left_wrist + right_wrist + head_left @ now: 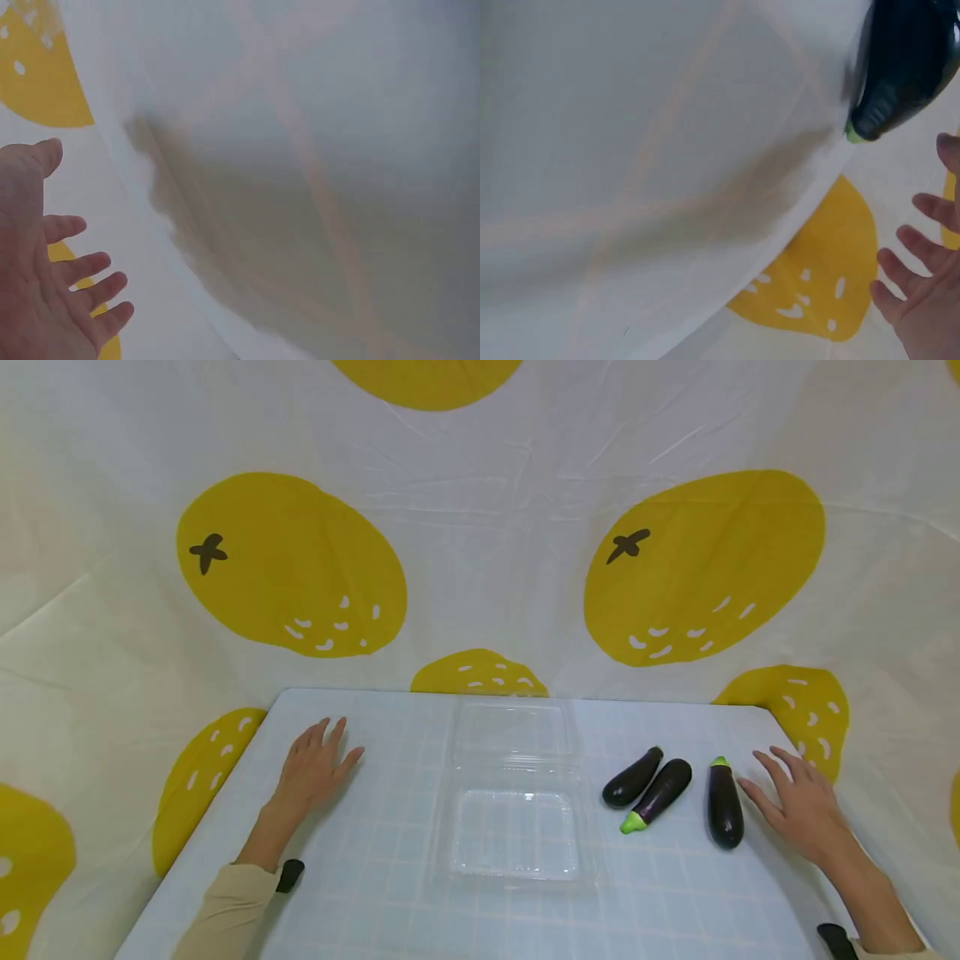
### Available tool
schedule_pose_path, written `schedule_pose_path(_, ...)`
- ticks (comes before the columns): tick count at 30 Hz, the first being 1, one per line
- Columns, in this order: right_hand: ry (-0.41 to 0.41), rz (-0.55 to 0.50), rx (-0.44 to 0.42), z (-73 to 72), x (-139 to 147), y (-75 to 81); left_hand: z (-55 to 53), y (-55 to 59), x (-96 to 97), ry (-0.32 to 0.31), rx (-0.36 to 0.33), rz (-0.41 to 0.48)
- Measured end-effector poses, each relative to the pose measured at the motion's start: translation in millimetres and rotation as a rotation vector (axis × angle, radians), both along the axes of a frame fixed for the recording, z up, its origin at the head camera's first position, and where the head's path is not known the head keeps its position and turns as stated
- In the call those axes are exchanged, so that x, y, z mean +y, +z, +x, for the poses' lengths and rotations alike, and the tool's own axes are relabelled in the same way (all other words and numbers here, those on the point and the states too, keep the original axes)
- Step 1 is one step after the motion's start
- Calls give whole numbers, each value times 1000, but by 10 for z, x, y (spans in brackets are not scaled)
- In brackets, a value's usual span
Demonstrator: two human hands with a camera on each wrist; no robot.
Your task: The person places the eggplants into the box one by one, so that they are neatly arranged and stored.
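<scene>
A clear plastic clamshell container (442, 835) lies unfolded at the middle of the table, its lid (456, 731) laid back toward the far edge. To its right are two dark eggplants side by side, one (632, 778) with its stem end away from me, the other (666, 789) with its green cap toward me. A third eggplant (725, 806) lies farther right, also large in the right wrist view (907, 60). Beside it, apart from it, is my right hand (806, 806), fingers spread and holding nothing. My left hand (311, 768) is over the table's left side, fingers extended, holding nothing.
The table (375, 902) has a pale blue cloth with a faint grid. Behind and around it hangs a whitish curtain (495, 543) printed with large yellow fruit shapes. Black straps show at both wrists, near beige sleeves (228, 906).
</scene>
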State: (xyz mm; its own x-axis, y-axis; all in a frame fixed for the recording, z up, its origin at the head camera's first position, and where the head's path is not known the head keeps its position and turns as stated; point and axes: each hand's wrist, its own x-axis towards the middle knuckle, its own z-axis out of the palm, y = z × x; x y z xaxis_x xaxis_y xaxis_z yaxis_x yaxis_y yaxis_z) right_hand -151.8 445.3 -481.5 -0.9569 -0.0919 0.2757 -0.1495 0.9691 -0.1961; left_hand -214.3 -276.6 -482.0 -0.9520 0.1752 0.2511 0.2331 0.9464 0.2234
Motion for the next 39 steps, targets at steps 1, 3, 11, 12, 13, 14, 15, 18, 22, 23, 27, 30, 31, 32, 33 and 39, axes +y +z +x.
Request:
schedule_pose_path(1,4,-9,24,3,-10,7,4,4,12,1,15,7)
schedule_pose_path(3,9,-27,67,11,-35,19,9,8,35,0,54,23)
schedule_pose_path(11,-3,-89,96,24,-141,43,22,-40,142,-30,223,95)
schedule_pose_path(12,-8,-96,90,27,-152,42,22,-51,151,-39,246,101)
schedule_pose_path(13,-11,-101,85,31,-162,44,25,-58,159,-45,259,111)
schedule_pose_path(14,-18,-106,79,35,-174,43,33,-57,171,-50,267,122)
schedule_pose_path(15,-22,-110,78,40,-183,45,39,-57,182,-50,265,130)
schedule_pose_path(18,-33,-125,70,55,-210,48,67,-41,223,-36,229,154)
schedule_pose_path(22,-46,-137,61,78,-241,46,113,3,297,-10,144,201)
schedule_pose_path(23,-47,-140,62,85,-246,45,126,17,317,-6,123,217)
schedule_pose_path(27,-47,-154,63,112,-276,48,168,58,398,7,44,292)
schedule_pose_path(30,-49,-164,57,129,-304,54,195,74,453,7,11,328)
schedule_pose_path(31,-50,-167,56,135,-316,57,203,79,471,4,6,337)
schedule_pose_path(32,-53,-170,53,141,-328,60,211,83,490,-2,6,345)
schedule_pose_path(33,-55,-173,51,147,-340,63,218,85,508,-6,8,351)
schedule_pose_path(39,-70,-194,26,180,-387,70,238,84,601,-53,35,396)
